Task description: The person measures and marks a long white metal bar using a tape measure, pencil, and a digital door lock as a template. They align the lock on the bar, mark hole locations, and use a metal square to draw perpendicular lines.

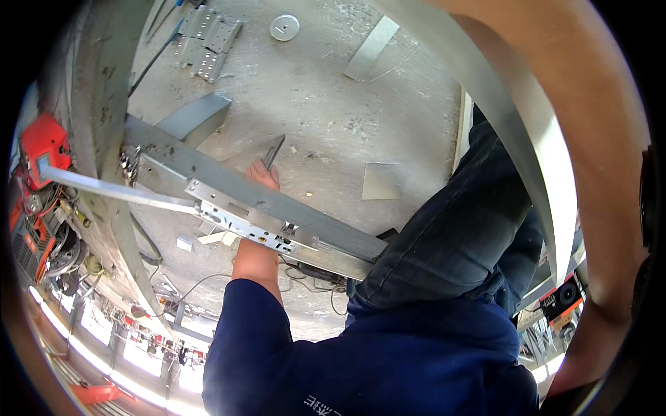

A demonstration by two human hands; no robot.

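On the floor beyond a long grey metal bar [326, 229], my left hand [264, 175] is closed round a thin grey metal piece [275, 150]; its exact kind is unclear. My left forearm passes beneath the bar. Fixed along the bar is a silver perforated lock case [243, 223]. A narrow pale strip [118, 191] reaches from a red block-shaped object [46, 149] at the left to that case. My right arm rises blurred along the right rim, its hand out of sight. Close in front of that arm curves a wide pale strip [534, 132].
Perforated metal plates [208, 43], a round disc [284, 28], a flat metal strip [372, 48], a square plate [381, 182] and a bent sheet [198, 116] lie on the floor. A thick upright post [104, 90] stands left. Cables [298, 277] trail near the bar. My bent leg is at right.
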